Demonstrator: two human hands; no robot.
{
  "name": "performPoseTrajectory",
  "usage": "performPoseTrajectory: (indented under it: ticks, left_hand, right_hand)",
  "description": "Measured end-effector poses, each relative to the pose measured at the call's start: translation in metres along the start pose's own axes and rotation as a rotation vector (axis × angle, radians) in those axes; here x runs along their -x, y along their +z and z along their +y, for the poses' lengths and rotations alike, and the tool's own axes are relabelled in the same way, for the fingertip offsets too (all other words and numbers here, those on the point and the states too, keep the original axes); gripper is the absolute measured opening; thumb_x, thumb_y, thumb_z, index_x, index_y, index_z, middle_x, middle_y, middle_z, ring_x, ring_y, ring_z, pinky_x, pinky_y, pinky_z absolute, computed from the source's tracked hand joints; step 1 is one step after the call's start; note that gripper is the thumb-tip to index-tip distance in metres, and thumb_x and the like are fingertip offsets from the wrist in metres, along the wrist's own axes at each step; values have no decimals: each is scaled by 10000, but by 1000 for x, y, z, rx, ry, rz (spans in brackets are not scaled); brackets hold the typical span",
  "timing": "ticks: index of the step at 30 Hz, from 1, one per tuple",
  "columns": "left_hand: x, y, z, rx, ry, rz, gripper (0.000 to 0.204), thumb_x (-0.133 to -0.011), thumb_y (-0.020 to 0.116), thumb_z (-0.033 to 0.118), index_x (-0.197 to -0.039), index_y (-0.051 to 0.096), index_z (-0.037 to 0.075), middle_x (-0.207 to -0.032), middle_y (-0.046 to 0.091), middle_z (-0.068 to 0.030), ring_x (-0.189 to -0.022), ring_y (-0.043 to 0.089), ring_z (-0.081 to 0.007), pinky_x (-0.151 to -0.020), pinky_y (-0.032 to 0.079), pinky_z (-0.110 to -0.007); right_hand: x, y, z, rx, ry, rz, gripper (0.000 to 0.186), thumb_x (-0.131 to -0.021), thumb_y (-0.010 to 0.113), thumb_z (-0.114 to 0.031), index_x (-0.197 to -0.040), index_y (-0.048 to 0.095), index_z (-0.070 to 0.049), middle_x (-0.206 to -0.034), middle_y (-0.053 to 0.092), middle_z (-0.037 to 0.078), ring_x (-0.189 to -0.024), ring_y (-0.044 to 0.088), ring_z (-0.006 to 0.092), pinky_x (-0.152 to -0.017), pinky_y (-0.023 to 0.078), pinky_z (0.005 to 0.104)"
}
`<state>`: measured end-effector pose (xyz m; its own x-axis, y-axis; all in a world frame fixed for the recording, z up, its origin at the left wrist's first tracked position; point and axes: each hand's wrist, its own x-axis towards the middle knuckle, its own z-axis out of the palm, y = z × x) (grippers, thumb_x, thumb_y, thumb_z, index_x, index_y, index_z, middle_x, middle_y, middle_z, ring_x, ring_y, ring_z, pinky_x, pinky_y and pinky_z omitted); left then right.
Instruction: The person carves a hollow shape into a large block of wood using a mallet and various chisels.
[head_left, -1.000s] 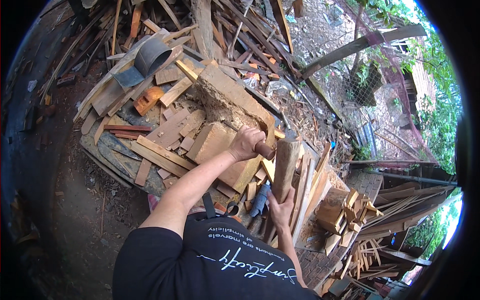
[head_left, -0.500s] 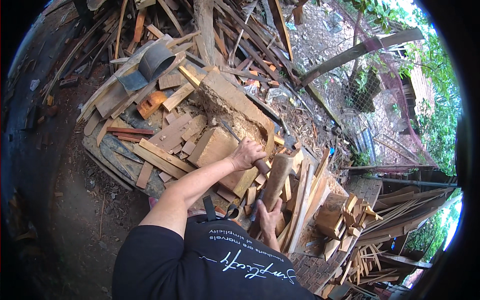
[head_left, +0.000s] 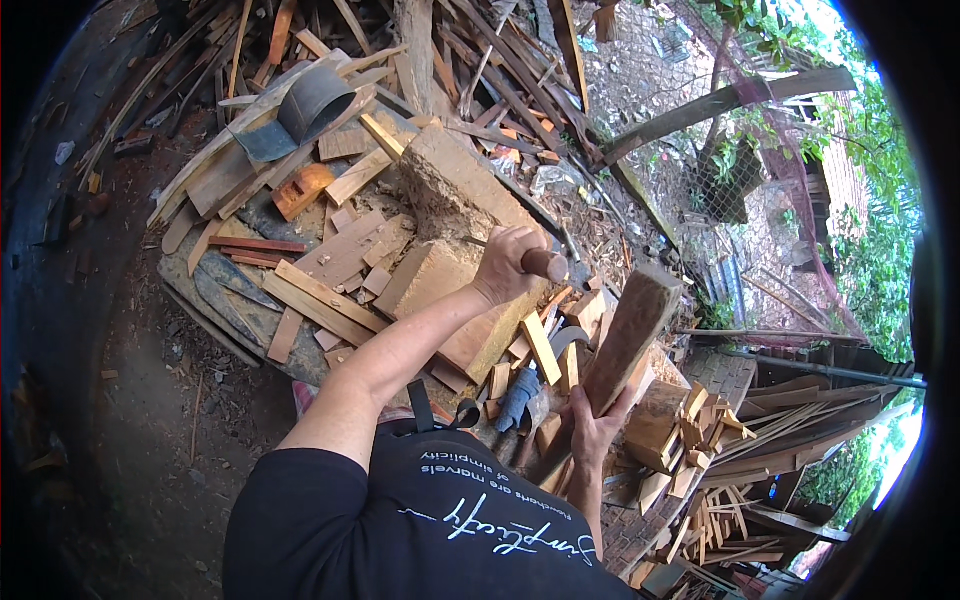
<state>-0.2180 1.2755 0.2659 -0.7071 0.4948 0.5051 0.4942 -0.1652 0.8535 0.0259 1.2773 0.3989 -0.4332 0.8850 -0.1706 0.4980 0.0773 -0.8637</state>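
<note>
My left hand (head_left: 505, 270) is closed around a chisel (head_left: 545, 264), its round wooden handle end tipped up and its blade mostly hidden behind my fingers. The chisel's blade side is at the hollowed, roughly cut part of a large wooden block (head_left: 435, 300). Pale chips and dust lie in that hollow. In my right hand (head_left: 594, 428) is a thick, squared wooden mallet (head_left: 635, 325), gripped low on its narrower part. The mallet is apart from the chisel, to its right and tilted up.
Offcuts and red strips (head_left: 258, 247) lie left of the block. Beyond them are an orange wooden plane-like block (head_left: 302, 190) and a grey cap (head_left: 312, 108). A blue cloth-like roll (head_left: 517, 398) lies near my body. Stacked wood pieces (head_left: 660, 425) stand at right, a scrap pile (head_left: 500, 75) behind.
The mallet has swung up and to the right, away from the chisel. My left hand has shifted slightly right and away from me, and the chisel's handle end now points up more.
</note>
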Motion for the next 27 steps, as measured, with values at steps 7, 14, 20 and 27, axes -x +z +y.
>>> performPoseTrajectory:
  ticks: [7,14,20,27]
  left_hand:
    - [-10,-10,-3,94,-73,67,186,-683,709,111,-752,538,133,-708,589,-45,-715,614,-281,-663,441,-392]
    - [-15,-10,-14,207,-246,-15,216,-709,761,186,-756,562,114,-680,610,-87,-665,636,-298,-587,486,-390]
    - [-12,-12,-13,114,-105,-5,204,-698,752,112,-764,559,105,-708,608,-80,-690,623,-292,-633,464,-380]
    - [0,0,-13,39,-48,3,178,-728,703,125,-780,533,126,-717,596,-56,-713,600,-286,-681,405,-395]
  right_hand:
    - [-7,3,-55,-139,-472,232,452,-774,672,54,-1145,450,-78,-823,593,49,-676,597,139,-591,512,251]
    - [-37,31,-25,583,-234,-145,504,-799,741,-146,-1191,446,-32,-900,589,101,-770,583,161,-652,479,293]
    - [-28,28,-47,48,-428,131,448,-821,689,-47,-1159,395,-60,-822,596,77,-686,597,153,-626,509,270]
    - [-43,31,-5,352,-183,-81,487,-809,744,-173,-1180,460,-36,-909,592,114,-759,613,192,-631,486,298]
